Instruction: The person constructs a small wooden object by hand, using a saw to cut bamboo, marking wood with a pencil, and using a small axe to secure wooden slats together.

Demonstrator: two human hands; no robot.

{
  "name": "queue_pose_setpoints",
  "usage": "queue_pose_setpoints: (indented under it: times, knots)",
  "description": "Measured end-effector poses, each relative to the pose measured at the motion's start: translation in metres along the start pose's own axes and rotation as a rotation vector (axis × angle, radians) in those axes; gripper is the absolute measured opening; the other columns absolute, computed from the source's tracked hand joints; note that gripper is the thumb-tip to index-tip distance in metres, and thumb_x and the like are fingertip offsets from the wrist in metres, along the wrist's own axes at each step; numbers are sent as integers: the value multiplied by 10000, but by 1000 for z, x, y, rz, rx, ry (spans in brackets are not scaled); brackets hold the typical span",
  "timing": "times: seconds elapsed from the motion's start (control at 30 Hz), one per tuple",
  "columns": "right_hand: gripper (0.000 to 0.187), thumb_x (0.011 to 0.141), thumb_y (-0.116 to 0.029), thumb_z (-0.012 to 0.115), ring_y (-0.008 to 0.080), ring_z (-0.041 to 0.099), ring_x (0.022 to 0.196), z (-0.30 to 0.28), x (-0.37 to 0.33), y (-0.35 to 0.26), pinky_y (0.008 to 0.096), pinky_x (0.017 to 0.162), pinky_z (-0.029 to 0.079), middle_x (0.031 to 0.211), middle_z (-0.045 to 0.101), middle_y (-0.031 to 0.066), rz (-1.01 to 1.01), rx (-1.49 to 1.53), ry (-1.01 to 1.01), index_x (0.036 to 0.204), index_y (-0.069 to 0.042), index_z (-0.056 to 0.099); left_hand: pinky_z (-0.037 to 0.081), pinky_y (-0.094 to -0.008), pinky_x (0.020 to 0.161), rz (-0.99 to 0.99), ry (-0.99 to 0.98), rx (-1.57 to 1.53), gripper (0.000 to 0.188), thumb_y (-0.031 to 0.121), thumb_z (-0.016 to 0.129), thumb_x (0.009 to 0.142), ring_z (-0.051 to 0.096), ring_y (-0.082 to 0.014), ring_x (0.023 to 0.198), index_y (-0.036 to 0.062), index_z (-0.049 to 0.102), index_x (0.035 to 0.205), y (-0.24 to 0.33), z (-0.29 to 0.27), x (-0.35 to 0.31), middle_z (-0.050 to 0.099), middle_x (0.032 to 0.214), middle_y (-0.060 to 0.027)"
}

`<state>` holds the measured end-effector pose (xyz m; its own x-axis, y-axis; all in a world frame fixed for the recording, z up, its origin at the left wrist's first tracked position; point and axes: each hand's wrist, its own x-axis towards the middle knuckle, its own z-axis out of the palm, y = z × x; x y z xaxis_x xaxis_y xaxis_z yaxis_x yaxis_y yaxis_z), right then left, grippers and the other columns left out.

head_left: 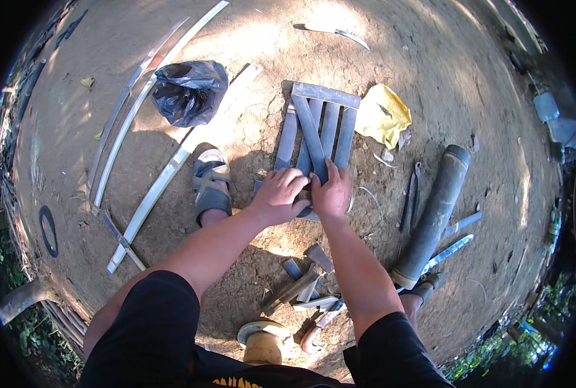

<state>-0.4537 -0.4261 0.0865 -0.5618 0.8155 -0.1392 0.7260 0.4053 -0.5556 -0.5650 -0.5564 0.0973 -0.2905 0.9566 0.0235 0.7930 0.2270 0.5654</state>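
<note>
Slatted frame [326, 95] on the dirt [495, 136], near end at both hands. Diagonal slat [310, 132] lies across the frame; right hand [332, 193] closed on the slat's near end. Left hand [279, 196] curled at the frame's near end, just beside the right; can't tell what it holds. Hands block part of that end. Yellow bag [383, 118] just right of frame, dark tube [433, 216] farther right, black plastic bag [200, 84] left, knife [333, 30] beyond, hammer [293, 289] on near side.
</note>
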Motion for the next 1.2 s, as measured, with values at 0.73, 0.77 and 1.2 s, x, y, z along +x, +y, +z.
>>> queue_pose_setpoints:
  times: [0.73,0.77,1.2]
  knots:
    - [309,847,-154,798,347,643,1149,-42,-24,104,427,1026,509,1177,709,142,-95,72,-177,1141,-71,755,48,-653,1263,-123,-225,318,866,730,603,884,58,-363,1603,392,300,1622,-12,54,79,22,1744,-131]
    - [300,849,-156,795,345,642,1152,-43,-22,107,425,1025,508,1171,711,141,-72,100,-175,1134,-69,759,43,-654,1263,-133,-227,320,864,732,598,885,58,-359,1604,391,301,1622,-9,55,83,25,1744,-130]
    - [331,837,-83,781,334,634,1109,-51,-22,113,416,992,518,1187,701,120,-182,111,-155,1167,-61,763,9,-662,1257,-163,-276,332,844,703,587,916,38,-352,1606,375,280,1630,5,44,91,20,1743,-136]
